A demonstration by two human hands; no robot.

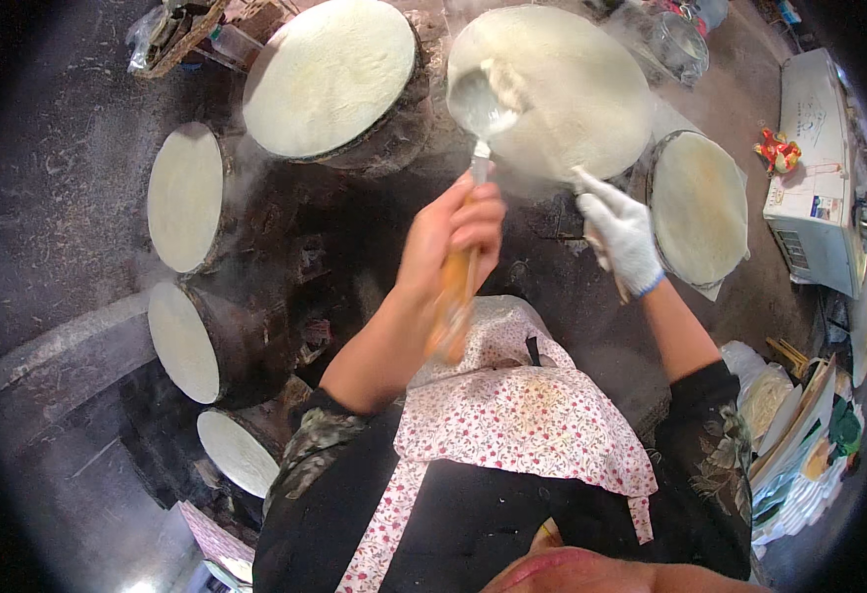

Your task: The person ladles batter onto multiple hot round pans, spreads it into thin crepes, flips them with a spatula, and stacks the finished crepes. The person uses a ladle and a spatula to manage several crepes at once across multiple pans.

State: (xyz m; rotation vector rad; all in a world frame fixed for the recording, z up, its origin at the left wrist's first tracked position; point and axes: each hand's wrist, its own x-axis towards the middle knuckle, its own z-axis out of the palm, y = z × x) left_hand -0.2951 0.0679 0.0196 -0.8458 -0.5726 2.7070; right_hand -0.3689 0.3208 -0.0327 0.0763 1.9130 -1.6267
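1. Currently, the left hand (458,232), bare, is clamped around the wooden handle (458,277) of a ladle (483,111); fingers wrap the upper part, and the butt end, blurred, projects back from the grip toward the body.
2. Ladle bowl: metal, straight ahead of the left grip, over the near left part of a large pale disc (581,84). Whether it touches the surface: cannot tell.
3. Pale batter (505,84), lumpy and blurred, shows at the bowl's far right edge.
4. Right hand (623,237), in a white glove, lies to the right of the left grip, fingers closed on a thin tool (579,178). One tip points ahead, at the large disc's near edge; a brownish end emerges behind the palm. Tool type unclear.
5. Just right of the gloved grip: a smaller disc (700,208), pale and round.
6. Ahead and left of the ladle grip: another broad disc (330,79). Farther left, three more pale rounds (184,198) form a curved row running back toward the body.
7. Behind both grips: a flowered apron (522,420) over dark clothing.
8. Outermost, well right of the glove: a white box (814,188) with a red ornament (777,151) on it.
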